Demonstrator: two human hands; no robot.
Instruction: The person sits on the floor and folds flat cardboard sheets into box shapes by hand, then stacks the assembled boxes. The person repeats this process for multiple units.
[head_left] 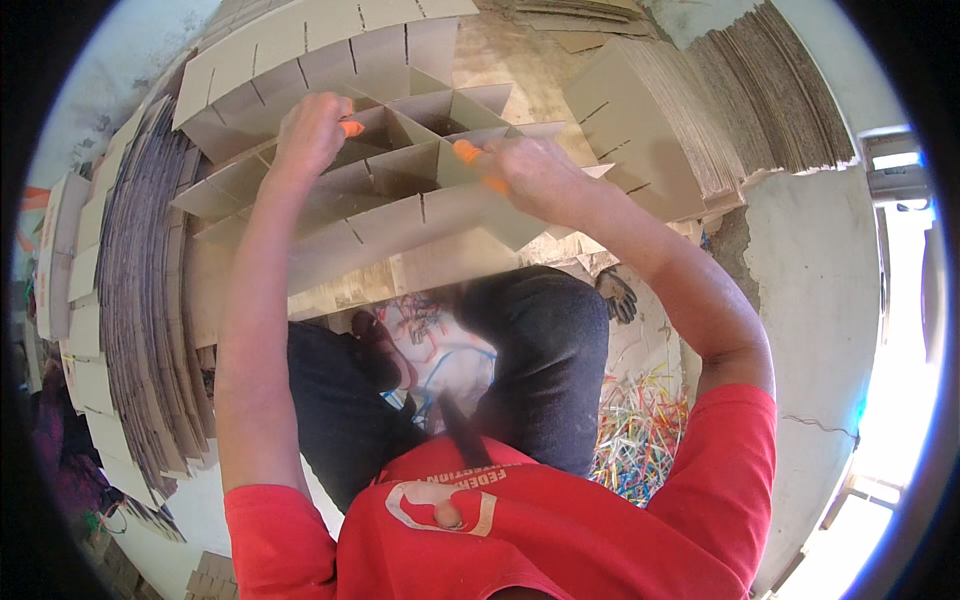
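A grid of interlocked brown cardboard divider strips point(400, 190) stands on a wooden table point(350, 288) in front of me. My left hand point(315, 132) is closed at the grid's far left, its fingers on the top edge of a cardboard divider. Over the right side of the grid, my right hand point(535, 180) is also closed on a divider's edge. Orange coverings show on fingers of both hands. The fingertips are partly hidden. Slots are cut along the near strip of the grid.
Behind the grid stand slotted cardboard strips point(290, 65). A stack of slotted cardboard sheets point(650, 130) lies at the right, with a tall cardboard stack point(150, 290) at the left. Colourful shredded strips point(640, 430) and a dark glove point(617, 294) lie low on the right.
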